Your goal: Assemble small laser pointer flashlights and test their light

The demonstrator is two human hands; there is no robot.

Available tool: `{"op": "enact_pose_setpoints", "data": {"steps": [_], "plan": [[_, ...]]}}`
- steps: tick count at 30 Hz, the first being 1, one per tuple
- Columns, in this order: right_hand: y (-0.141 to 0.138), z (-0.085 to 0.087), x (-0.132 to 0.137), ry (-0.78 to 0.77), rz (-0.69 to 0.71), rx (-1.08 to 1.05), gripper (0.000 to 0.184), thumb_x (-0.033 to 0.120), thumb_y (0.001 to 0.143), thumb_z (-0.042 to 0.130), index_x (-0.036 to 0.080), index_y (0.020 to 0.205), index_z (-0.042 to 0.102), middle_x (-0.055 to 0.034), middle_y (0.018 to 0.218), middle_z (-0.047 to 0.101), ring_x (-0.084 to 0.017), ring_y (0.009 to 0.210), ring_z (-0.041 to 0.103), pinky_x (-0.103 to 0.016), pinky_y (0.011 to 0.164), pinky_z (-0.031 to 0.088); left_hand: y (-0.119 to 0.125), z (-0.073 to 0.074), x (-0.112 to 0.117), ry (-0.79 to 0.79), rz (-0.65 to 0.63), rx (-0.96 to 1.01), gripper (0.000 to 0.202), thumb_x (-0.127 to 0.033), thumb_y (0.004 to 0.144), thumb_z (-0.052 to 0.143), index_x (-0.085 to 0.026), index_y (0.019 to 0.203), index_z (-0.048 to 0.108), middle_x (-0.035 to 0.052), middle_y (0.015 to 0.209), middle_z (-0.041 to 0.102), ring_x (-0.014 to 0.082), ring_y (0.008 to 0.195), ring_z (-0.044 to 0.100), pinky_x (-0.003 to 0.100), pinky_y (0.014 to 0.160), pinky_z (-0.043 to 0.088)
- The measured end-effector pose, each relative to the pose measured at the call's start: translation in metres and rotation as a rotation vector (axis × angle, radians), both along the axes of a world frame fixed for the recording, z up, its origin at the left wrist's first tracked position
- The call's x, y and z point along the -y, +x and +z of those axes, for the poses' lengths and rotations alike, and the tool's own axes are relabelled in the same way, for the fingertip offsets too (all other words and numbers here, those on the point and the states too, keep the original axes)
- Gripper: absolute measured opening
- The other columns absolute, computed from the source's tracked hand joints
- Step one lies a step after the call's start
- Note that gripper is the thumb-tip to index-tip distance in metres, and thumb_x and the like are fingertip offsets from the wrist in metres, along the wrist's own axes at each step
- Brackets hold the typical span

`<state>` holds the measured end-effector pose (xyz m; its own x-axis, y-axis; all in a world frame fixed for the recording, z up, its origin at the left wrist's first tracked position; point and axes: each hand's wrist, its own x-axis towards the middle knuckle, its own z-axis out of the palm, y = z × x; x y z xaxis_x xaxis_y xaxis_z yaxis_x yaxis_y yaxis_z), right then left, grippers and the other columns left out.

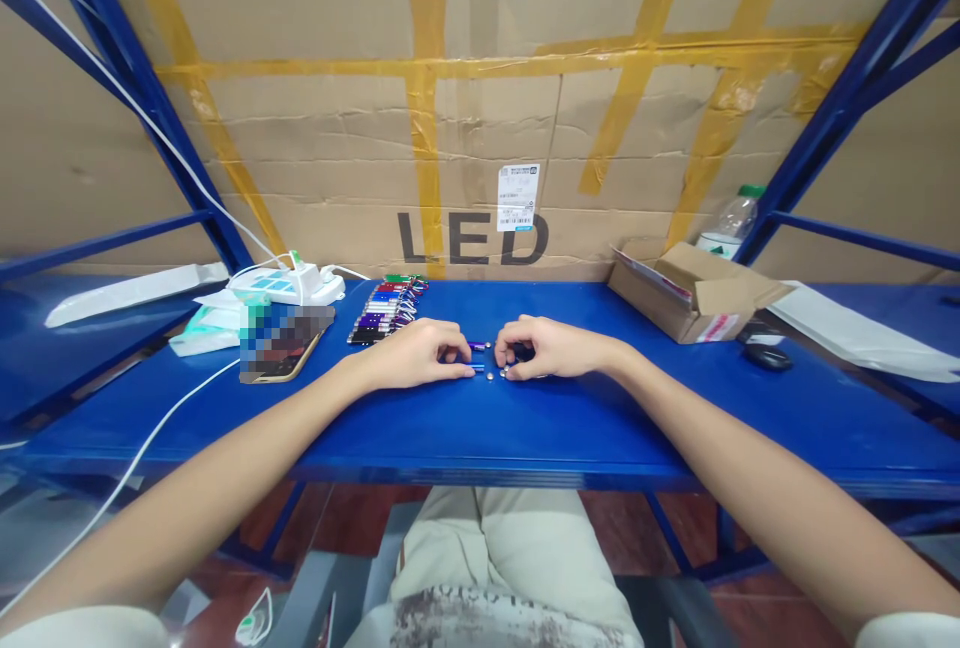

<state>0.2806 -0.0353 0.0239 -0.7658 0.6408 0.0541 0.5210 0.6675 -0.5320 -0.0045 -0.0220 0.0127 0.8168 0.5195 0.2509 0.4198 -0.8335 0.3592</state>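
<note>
A small blue tube (pixel 478 366) sits mid-way across the blue table (pixel 525 428), pinched in the curled fingertips of the left hand (pixel 420 353). A purple tube (pixel 477 346) lies just behind it. Silver discs (pixel 492 377) lie between the hands. The right hand (pixel 551 348) is curled closed; whether it holds anything is hidden. A row of keychain lights (pixel 384 313) lies back-left and a cardboard box (pixel 694 300) back-right.

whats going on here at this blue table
A seated person rests both hands close together on the blue table. The left hand touches small blue and purple tubes with its fingertips; the right hand curls beside a few small silver discs. What either hand actually grips is too small to tell. A row of coloured keychain lights lies behind the left hand, a phone further left, an open cardboard box to the right.
</note>
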Motion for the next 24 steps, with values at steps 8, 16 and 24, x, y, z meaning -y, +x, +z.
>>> {"op": "enact_pose_setpoints", "data": {"steps": [8, 16, 24], "plan": [[-0.002, -0.001, 0.003, 0.011, -0.029, 0.008, 0.021, 0.038, 0.092, 0.069, 0.021, 0.08, 0.067, 0.0032, 0.082, 0.071, -0.017, 0.076, 0.06, -0.047, 0.119, 0.028, -0.002, 0.004, -0.002, -0.015, -0.027, -0.002, 0.026, -0.045, 0.097, 0.078, -0.019, 0.098, 0.082, 0.0022, 0.085, 0.068, 0.0147, 0.076, 0.064, 0.027, 0.073, 0.047], [0.0, -0.009, -0.008, 0.298, -0.38, -0.134, 0.016, 0.027, 0.099, 0.057, 0.021, 0.093, 0.071, -0.0045, 0.091, 0.078, -0.021, 0.083, 0.066, -0.032, 0.079, 0.044, -0.004, 0.002, -0.008, 0.062, 0.076, 0.145, 0.035, -0.052, 0.107, 0.062, -0.021, 0.106, 0.079, 0.006, 0.102, 0.07, 0.0197, 0.09, 0.067, 0.034, 0.086, 0.052], [0.003, -0.013, -0.015, 0.414, -0.618, -0.157, 0.017, 0.028, 0.102, 0.055, 0.022, 0.1, 0.07, -0.0047, 0.086, 0.076, -0.023, 0.08, 0.064, -0.032, 0.074, 0.038, -0.009, -0.001, -0.016, 0.124, 0.089, 0.126, 0.029, -0.045, 0.109, 0.058, -0.024, 0.116, 0.077, 0.0079, 0.118, 0.064, 0.0246, 0.112, 0.065, 0.04, 0.104, 0.05]]}}
